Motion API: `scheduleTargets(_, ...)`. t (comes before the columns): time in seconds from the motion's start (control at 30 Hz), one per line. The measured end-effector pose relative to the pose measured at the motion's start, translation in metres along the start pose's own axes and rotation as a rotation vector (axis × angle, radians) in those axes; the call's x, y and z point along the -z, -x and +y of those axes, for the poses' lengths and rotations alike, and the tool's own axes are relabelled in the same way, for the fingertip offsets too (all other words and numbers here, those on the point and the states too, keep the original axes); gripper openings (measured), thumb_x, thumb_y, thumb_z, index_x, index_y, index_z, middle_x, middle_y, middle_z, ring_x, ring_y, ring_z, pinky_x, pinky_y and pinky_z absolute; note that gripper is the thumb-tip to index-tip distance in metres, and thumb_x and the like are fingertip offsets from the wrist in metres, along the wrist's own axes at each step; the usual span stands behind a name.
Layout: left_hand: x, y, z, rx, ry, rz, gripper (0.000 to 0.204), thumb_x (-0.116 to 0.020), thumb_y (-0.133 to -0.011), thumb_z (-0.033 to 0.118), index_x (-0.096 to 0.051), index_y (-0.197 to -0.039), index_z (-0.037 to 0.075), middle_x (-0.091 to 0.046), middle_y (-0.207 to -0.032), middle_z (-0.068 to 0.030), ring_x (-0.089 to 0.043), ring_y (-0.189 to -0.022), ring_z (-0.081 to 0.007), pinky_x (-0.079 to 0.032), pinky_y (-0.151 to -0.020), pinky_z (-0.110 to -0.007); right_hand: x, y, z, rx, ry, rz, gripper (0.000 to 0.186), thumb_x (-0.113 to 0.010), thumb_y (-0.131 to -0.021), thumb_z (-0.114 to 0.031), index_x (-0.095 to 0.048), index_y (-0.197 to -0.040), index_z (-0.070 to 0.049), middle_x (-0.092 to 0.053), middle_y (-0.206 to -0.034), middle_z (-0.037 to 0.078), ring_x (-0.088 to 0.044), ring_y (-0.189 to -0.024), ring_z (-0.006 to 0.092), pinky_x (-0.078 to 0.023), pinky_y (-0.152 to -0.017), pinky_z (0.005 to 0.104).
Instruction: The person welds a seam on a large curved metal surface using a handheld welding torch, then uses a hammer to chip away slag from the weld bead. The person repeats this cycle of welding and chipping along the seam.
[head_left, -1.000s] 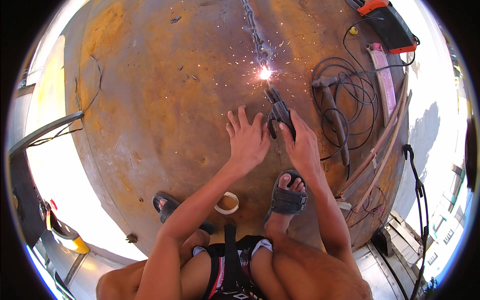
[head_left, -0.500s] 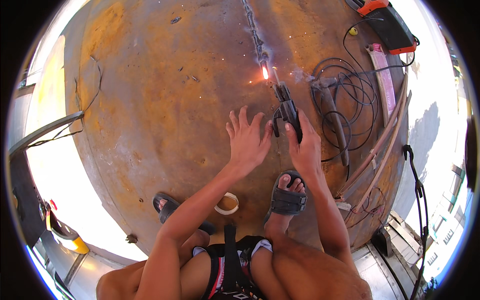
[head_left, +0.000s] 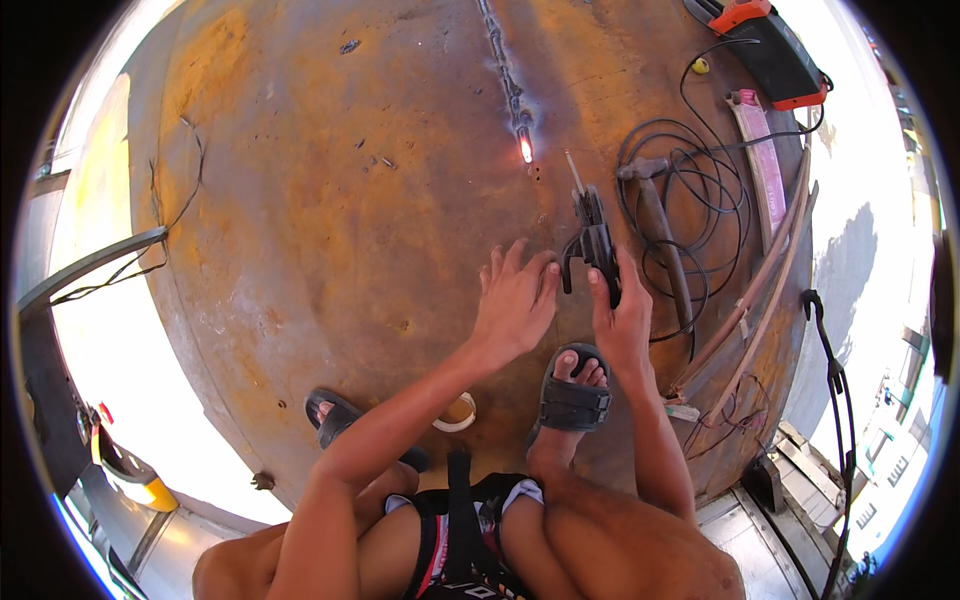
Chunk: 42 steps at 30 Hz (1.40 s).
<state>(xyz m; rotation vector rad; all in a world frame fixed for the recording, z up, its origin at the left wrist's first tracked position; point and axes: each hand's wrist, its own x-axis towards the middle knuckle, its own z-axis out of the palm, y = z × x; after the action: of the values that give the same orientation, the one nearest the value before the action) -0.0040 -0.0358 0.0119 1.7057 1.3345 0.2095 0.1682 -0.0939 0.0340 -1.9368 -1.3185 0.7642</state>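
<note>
Gripping a chunky blk clamp (head_left: 596, 245) w/ a thin, straight rod (head_left: 574, 172), the R hand (head_left: 626, 315) is over a rusty, blotchy metal sheet (head_left: 300, 250). Rod tip is apart from, just R of, the glowing end of a rough, lumpy seam (head_left: 508, 80). L hand (head_left: 515, 312), fingers loosely spread, is next to the clamp; can't tell if touching. Further R: wood-toned hammer (head_left: 664, 250), looped blk cable (head_left: 748, 200), flat pink pack (head_left: 760, 165).

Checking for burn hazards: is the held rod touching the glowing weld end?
No, bare metal shows between the rod and the glowing weld end.
</note>
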Motion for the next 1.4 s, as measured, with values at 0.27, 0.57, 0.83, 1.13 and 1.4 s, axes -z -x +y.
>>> scheduleTargets(0.27,-0.024,0.021,0.014,0.100,1.101,-0.006,0.043,-0.067,-0.116,0.028,-0.069,-0.141,-0.006,-0.075,-0.110,-0.0052,-0.069,-0.100,-0.0138,-0.059,-0.091,-0.034,-0.011,0.038,-0.001,-0.147,-0.163,0.037,0.060,-0.071,-0.110,-0.025,-0.049,-0.156,0.007,-0.071,-0.130,0.032,-0.073,-0.115,0.0485,-0.057,-0.099,0.0474)
scheduleTargets(0.57,0.055,0.059,-0.008,0.087,0.990,-0.058,0.040,-0.068,-0.115,0.029,-0.072,-0.140,-0.003,-0.071,-0.097,-0.0023,-0.067,-0.084,-0.0115,-0.056,-0.075,-0.031,0.112,0.000,-0.065,0.045,0.087,0.276,0.028,-0.073,-0.106,-0.009,-0.071,-0.131,0.002,-0.073,-0.116,0.023,-0.073,-0.101,0.0327,-0.058,-0.086,0.0406)
scheduleTargets(0.83,0.142,0.106,-0.008,0.227,0.784,-0.126,0.037,-0.066,-0.116,0.032,-0.072,-0.127,-0.002,-0.071,-0.098,-0.0027,-0.067,-0.085,-0.0119,-0.055,-0.076,-0.030,0.095,-0.043,0.093,-0.237,0.840,-0.263,0.061,-0.073,-0.105,-0.024,-0.046,-0.157,-0.004,-0.072,-0.122,0.025,-0.076,-0.106,0.0463,-0.054,-0.094,0.0626)
scheduleTargets(1.13,0.127,0.134,-0.020,0.299,0.790,-0.047,0.035,-0.064,-0.117,0.030,-0.071,-0.124,-0.004,-0.071,-0.097,-0.0027,-0.066,-0.084,-0.0104,-0.056,-0.078,-0.029,0.096,-0.030,0.046,-0.313,0.115,-0.270,0.038,-0.062,-0.116,-0.032,-0.061,-0.133,0.002,-0.068,-0.088,0.010,-0.066,-0.073,0.0225,-0.052,-0.066,0.0390)
scheduleTargets(1.4,0.160,0.158,-0.018,0.422,0.727,-0.061,0.036,-0.065,-0.117,0.030,-0.072,-0.129,-0.003,-0.071,-0.095,-0.0014,-0.065,-0.083,-0.0088,-0.056,-0.077,-0.028,0.075,-0.053,-0.042,0.148,-0.235,-0.147,0.045,-0.056,-0.118,-0.044,-0.057,-0.104,-0.002,-0.053,-0.067,0.001,-0.050,-0.058,0.0123,-0.039,-0.054,0.0325)
